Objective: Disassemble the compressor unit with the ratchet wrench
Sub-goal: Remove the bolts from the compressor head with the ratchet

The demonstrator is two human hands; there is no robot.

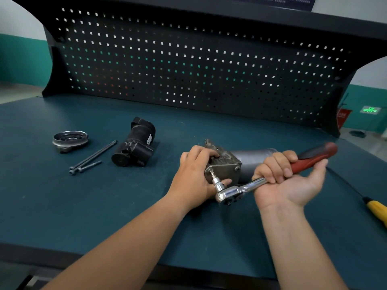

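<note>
A right hand (pixel 287 181), palm up, curls its fingers round the red-handled ratchet wrench (pixel 249 186), whose socket sits on a bolt at the near corner of the compressor unit (pixel 228 166). Just to its left, the left hand (pixel 194 174) grips the unit's metal end block. To the right of the right hand lies a yellow-handled screwdriver (pixel 377 210) on the blue workbench (pixel 62 206). Farther back, left of the left hand, lie three long bolts (pixel 92 158), a black housing (pixel 136 145) and a round metal cover (pixel 70 140). A black pegboard (pixel 188 65) stands beyond.
</note>
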